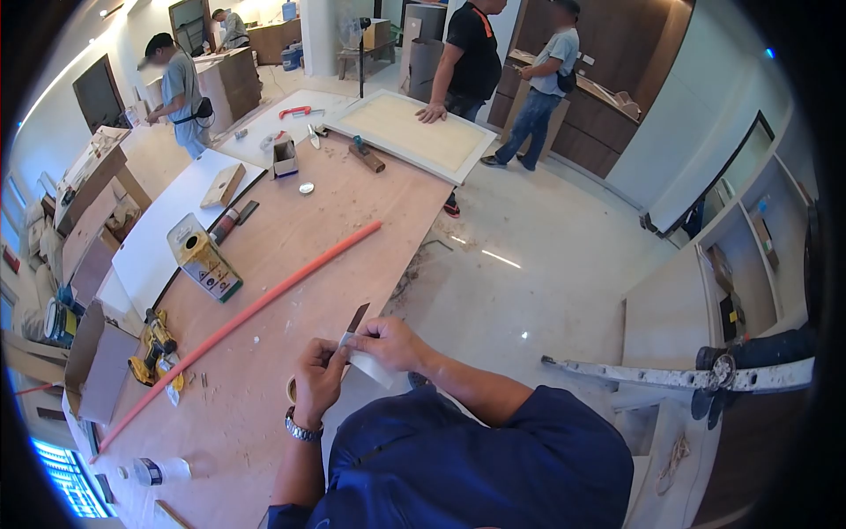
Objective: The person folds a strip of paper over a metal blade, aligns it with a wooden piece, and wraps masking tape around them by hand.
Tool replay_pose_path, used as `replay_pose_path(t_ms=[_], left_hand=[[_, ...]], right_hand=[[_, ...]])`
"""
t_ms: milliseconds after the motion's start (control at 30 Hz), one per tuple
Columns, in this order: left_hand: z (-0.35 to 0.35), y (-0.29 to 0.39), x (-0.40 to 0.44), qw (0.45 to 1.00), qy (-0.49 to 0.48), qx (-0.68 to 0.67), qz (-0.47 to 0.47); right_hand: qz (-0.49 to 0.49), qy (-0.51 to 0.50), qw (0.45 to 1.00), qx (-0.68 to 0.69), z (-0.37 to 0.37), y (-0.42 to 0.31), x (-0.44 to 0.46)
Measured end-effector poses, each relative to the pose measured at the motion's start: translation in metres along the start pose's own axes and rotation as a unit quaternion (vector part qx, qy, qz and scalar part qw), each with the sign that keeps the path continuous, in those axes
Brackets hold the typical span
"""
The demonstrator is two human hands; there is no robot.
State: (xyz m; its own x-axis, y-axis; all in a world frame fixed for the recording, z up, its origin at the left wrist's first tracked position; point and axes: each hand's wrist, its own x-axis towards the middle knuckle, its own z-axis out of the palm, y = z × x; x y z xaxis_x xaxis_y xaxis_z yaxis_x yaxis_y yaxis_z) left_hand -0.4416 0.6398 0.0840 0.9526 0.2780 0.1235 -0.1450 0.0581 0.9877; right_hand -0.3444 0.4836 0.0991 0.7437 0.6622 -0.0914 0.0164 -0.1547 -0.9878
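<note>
My left hand, a metal watch on its wrist, pinches a small whitish piece at the table's near edge. My right hand meets it there, its thumb and fingers closed on the same piece. A thin dark blade-like strip sticks up from between my fingers. Below the right hand hangs a pale, paper-like sheet. How strip and sheet join is hidden by my fingers. Beside my left hand a tape roll shows partly. A long red-orange tube lies diagonally across the wooden tabletop.
On the table are a metal can, a yellow drill, a clear bottle and a hand plane. A co-worker's hand rests on a framed panel. Other people stand farther back. A ladder-like rail is at right.
</note>
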Motion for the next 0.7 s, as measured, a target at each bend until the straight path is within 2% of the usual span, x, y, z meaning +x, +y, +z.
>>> replay_pose_path(t_ms=[133, 233, 333, 533, 700], left_hand=[[-0.004, -0.009, 0.002, 0.999, -0.014, 0.043, 0.031], [-0.005, -0.005, 0.004, 0.987, -0.009, 0.146, 0.072], [0.000, 0.001, 0.004, 0.988, 0.006, 0.144, 0.061], [0.001, 0.012, 0.007, 0.933, -0.005, 0.291, 0.210], [-0.001, 0.017, 0.005, 0.950, -0.018, 0.270, 0.156]], right_hand=[[0.008, 0.003, 1.000, 0.008, -0.002, 0.001, 0.001], [0.024, -0.006, 0.999, 0.030, -0.003, -0.002, 0.001], [0.039, -0.018, 0.997, 0.068, -0.003, -0.008, 0.000], [0.038, 0.016, 0.990, 0.134, 0.007, 0.012, 0.006], [0.052, 0.023, 0.995, 0.087, 0.006, 0.001, 0.004]])
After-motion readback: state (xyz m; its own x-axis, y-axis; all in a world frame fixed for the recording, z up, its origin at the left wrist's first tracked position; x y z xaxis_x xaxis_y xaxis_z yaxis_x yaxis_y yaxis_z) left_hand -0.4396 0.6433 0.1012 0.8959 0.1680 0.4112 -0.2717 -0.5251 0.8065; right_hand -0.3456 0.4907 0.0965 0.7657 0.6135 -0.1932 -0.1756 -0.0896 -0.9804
